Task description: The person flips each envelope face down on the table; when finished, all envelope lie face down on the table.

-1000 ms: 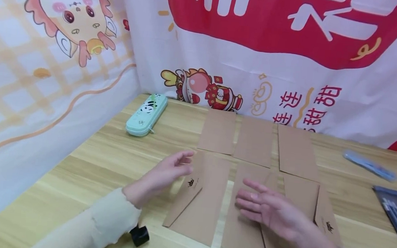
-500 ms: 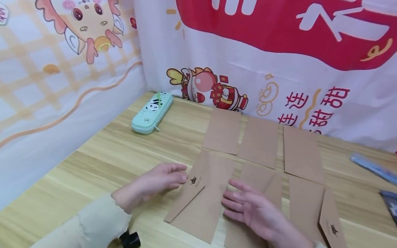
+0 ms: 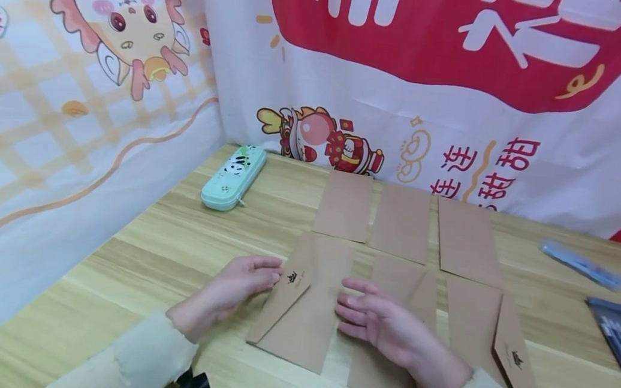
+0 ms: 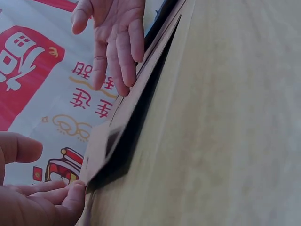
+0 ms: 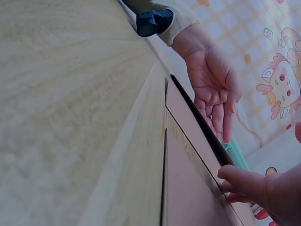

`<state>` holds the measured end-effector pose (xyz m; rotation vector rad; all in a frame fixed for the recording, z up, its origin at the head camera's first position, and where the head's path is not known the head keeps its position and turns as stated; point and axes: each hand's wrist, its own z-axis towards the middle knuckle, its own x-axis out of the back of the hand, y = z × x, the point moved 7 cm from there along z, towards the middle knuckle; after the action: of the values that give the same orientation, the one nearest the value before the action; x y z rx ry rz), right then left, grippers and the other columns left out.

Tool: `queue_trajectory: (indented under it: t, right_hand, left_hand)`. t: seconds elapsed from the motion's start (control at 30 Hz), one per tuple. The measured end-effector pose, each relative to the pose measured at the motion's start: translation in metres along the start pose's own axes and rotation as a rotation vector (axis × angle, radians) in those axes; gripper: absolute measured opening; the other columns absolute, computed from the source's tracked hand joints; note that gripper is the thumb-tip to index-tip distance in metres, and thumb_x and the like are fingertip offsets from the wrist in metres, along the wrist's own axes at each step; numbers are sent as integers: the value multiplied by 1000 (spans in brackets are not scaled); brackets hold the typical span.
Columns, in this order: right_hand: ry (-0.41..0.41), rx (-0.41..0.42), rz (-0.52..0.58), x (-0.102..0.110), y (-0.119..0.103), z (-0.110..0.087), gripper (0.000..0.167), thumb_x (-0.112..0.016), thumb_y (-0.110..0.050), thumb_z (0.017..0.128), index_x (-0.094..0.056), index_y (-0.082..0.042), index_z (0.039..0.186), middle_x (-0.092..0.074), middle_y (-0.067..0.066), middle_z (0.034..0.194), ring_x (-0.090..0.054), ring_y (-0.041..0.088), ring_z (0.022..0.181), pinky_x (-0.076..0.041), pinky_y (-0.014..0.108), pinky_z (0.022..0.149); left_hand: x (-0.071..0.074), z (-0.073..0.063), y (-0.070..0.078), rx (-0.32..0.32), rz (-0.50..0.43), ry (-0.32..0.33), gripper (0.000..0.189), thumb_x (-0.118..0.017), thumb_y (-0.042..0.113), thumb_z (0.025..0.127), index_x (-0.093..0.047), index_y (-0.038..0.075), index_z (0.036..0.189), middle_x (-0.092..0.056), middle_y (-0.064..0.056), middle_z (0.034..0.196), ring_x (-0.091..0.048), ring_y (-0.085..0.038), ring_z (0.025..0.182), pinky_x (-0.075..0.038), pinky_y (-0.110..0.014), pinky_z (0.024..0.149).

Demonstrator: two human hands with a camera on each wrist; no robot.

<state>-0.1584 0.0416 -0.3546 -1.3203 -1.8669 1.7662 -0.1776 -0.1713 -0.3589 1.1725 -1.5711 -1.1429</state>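
Behind the tabletop's (image 3: 148, 279) far edge, a white cloth (image 3: 350, 91) reads 连 (image 3: 459, 159) twice and 甜 (image 3: 517, 154) twice in red; large white characters (image 3: 553, 44) above are cut off. Nearer the viewer, the left brown envelope (image 3: 305, 302) and right brown envelope (image 3: 474, 326) show black crowns (image 3: 292, 277), their small lettering illegible.

A pale wood-grained table (image 3: 137, 278) is filling the lower view. Behind it a white cloth (image 3: 233, 56) is hanging in light creases, showing a large red panel (image 3: 433, 58). On the left, an orange-checked cloth (image 3: 30, 96) is meeting it. Light is falling softly; the cloths are covering whatever is backing them, perhaps walls.
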Motion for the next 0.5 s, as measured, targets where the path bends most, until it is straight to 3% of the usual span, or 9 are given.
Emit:
queue_trajectory:
  t: [0.2, 0.37, 0.5]
  right_hand:
    - [24, 3, 0, -10, 1, 11, 71, -55, -15, 88, -14, 3, 142, -11, 30, 148, -25, 39, 134, -27, 51, 108]
    - [65, -3, -33, -18, 3, 21, 67, -55, -13, 86, -20, 3, 141, -17, 30, 146, -36, 34, 127, -32, 49, 106]
    - [92, 21, -89, -25, 3, 31, 63, -54, -10, 87, -23, 4, 140, -17, 30, 147, -33, 39, 130, -34, 49, 105]
  left_hand:
    - [13, -3, 12, -72, 35, 91, 44, -52, 5, 90, -42, -9, 131, -51, -24, 129, -50, -32, 119, -43, -31, 99]
    - [21, -9, 22, -104, 38, 130, 44, -53, -3, 87, -42, -11, 129, -51, -26, 126, -52, -28, 113, -49, -22, 89]
    - [26, -9, 31, -130, 108, 167, 47, -55, -8, 83, -43, -11, 129, -52, -25, 122, -55, -24, 104, -50, -18, 83]
